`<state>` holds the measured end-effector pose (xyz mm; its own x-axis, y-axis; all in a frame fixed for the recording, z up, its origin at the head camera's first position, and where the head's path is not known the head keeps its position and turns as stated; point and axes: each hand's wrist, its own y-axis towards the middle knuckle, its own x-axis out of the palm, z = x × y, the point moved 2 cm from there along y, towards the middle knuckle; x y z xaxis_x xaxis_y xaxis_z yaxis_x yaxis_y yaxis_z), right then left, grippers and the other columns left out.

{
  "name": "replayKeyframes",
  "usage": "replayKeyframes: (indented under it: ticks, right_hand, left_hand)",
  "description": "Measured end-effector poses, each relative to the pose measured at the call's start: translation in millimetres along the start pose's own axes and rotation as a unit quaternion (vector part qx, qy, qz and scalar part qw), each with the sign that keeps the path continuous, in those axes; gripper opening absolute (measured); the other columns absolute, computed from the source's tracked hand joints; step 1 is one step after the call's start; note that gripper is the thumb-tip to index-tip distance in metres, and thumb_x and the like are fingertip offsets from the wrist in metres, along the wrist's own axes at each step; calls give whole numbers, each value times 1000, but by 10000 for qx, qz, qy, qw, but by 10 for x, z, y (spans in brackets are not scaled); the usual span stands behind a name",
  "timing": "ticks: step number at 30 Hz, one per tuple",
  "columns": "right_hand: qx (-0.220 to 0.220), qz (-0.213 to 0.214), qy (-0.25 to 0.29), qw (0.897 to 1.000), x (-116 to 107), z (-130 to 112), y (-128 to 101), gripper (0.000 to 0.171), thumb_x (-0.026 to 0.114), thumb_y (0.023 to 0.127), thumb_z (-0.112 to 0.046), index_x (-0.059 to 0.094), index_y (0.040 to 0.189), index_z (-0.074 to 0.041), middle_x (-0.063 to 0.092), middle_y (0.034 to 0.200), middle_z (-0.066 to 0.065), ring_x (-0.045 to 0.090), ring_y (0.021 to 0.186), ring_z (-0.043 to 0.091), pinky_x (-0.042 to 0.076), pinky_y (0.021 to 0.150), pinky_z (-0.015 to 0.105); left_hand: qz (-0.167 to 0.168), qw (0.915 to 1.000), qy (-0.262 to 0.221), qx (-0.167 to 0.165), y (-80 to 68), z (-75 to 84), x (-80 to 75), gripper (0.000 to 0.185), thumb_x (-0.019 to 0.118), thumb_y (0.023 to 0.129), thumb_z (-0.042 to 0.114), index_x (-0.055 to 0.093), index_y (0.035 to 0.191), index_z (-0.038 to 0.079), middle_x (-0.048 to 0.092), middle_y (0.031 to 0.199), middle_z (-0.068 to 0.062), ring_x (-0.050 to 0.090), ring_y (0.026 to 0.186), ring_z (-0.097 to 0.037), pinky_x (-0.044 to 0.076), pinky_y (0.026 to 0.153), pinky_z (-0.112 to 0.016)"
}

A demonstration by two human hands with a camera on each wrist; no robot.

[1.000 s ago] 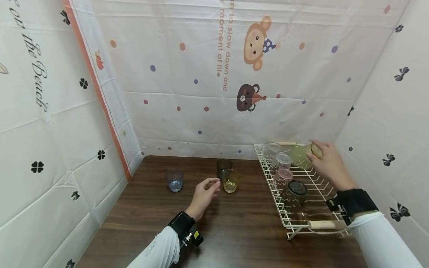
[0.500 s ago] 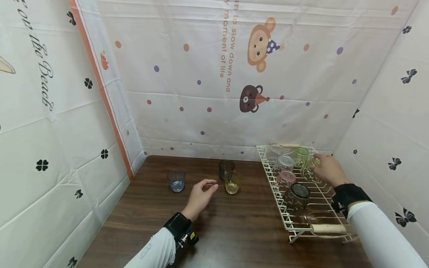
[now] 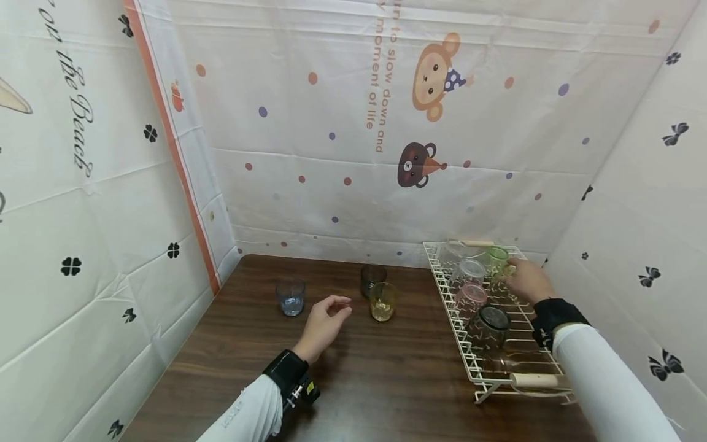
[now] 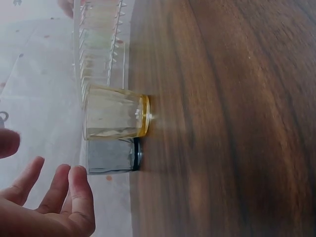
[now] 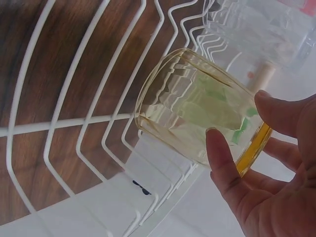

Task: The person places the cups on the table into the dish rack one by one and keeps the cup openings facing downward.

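Note:
My right hand (image 3: 528, 280) grips a yellow-tinted glass (image 5: 197, 111) by its thick amber base, with the rim pointing down at the white wire rack (image 3: 466, 362). Whether the rim touches the wires I cannot tell. Just beyond it in the rack stands an upside-down green glass (image 3: 497, 258). Over the table, my left hand (image 3: 323, 325) hovers with relaxed, slightly bent fingers and nothing between them. To its right another yellow glass (image 3: 382, 302) stands upright, and a dark grey glass (image 3: 372, 279) is close behind it. A blue glass (image 3: 290, 298) stands to its left.
The rack's left side bears upside-down glasses: clear (image 3: 469, 270), pink (image 3: 472, 296) and dark (image 3: 493, 322). A brown-tinted glass (image 3: 499, 362) lies low near the rack's front wooden handle (image 3: 536, 380). Printed cloth walls (image 3: 309, 202) border the brown table (image 3: 221, 362).
My right hand has lowered the yellow glass into the rack, in front of the green glass, then shifted slightly left. My left hand has drawn back a little, away from the yellow glass on the table.

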<state>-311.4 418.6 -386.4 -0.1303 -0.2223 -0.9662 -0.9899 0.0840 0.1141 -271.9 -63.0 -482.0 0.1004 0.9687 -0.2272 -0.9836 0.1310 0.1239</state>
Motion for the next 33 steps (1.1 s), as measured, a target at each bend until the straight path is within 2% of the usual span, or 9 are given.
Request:
replayKeyframes:
  ticks: [2, 6, 10, 13, 20, 25, 29, 33]
  right_hand:
    - [109, -9, 7, 9999, 10, 3, 13, 64, 66, 102, -17, 42, 149, 21, 57, 134, 47, 59, 118, 62, 49, 101, 71]
    - [408, -94, 160, 9990, 24, 29, 49, 65, 63, 105, -16, 38, 152, 21, 52, 139, 48, 59, 118, 60, 51, 97, 68]
    - [534, -67, 149, 9984, 46, 55, 82, 64, 61, 106, -17, 37, 152, 21, 51, 141, 48, 57, 122, 62, 50, 99, 69]
    - [466, 0, -28, 9989, 49, 54, 85, 63, 62, 105, -18, 41, 150, 21, 52, 140, 47, 54, 126, 64, 47, 104, 72]
    - [510, -14, -292, 9983, 12, 3, 79, 64, 62, 105, -23, 43, 150, 19, 56, 138, 45, 58, 122, 62, 49, 101, 71]
    - [319, -24, -328, 9990, 16, -14, 86, 71, 65, 105, -28, 41, 151, 20, 52, 140, 48, 57, 122, 64, 48, 102, 72]
    - [178, 156, -403, 9989, 24, -19, 79, 78, 67, 104, -35, 39, 151, 21, 50, 140, 50, 55, 122, 66, 48, 101, 73]
    - [80, 224, -416, 9989, -23, -63, 6, 81, 66, 103, -38, 38, 151, 22, 46, 141, 52, 48, 128, 70, 43, 106, 76]
  left_hand:
    - [4, 10000, 28, -91, 6, -4, -13, 27, 63, 109, 32, 74, 125, 14, 75, 123, -9, 69, 109, -21, 54, 90, -32]
    - [39, 9994, -224, -256, 8, -12, -35, 48, 50, 112, 51, 73, 128, 11, 73, 126, -13, 69, 115, -30, 60, 90, -42]
    - [122, 9980, -504, -350, 9, -21, -49, 55, 43, 114, 52, 72, 128, 8, 71, 131, -19, 68, 117, -33, 61, 92, -49]
    - [135, 9979, -503, -389, 7, -34, -52, 53, 44, 114, 50, 73, 127, 7, 71, 131, -21, 68, 117, -34, 61, 91, -48]
    - [186, 9981, -422, -421, -3, -49, -60, 52, 52, 111, 53, 74, 124, 9, 72, 129, -18, 69, 115, -30, 62, 89, -43]
    - [166, 9983, -325, -446, -25, -55, -69, 50, 54, 110, 53, 73, 125, 9, 73, 129, -16, 70, 115, -31, 61, 86, -36]
    - [196, 9984, -366, -372, -29, -33, -76, 50, 57, 109, 53, 72, 127, 9, 74, 126, -16, 69, 116, -36, 62, 87, -41]
    - [237, 9985, -358, -342, -29, 4, -94, 48, 59, 108, 52, 71, 129, 10, 73, 125, -17, 70, 115, -34, 62, 89, -46]
